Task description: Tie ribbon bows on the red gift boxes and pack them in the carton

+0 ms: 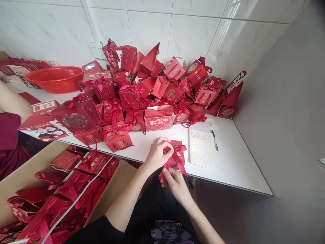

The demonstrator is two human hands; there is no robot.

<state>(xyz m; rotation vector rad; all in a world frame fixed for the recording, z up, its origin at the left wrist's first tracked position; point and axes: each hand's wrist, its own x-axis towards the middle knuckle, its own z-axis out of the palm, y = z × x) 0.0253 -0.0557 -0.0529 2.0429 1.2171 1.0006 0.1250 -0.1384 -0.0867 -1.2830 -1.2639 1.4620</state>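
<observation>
A small red gift box (180,156) with printed characters lies at the table's front edge, right before me. Across its top runs a dark pink ribbon (180,166) formed into a bow, its tails hanging toward me. My left hand (160,152) comes in from the left and pinches the bow's left loop between thumb and fingers. Lower down, my right hand (173,179) is closed on a ribbon tail by the box's near side. The fingers of both hands hide part of the box and the knot.
Many red gift boxes (158,120) are heaped along the tiled wall. A notebook (203,148) and a pen (215,140) lie to the right. At left are a red plastic basket (54,79), another person's arm (15,101) and a cardboard carton (123,173) full of red boxes.
</observation>
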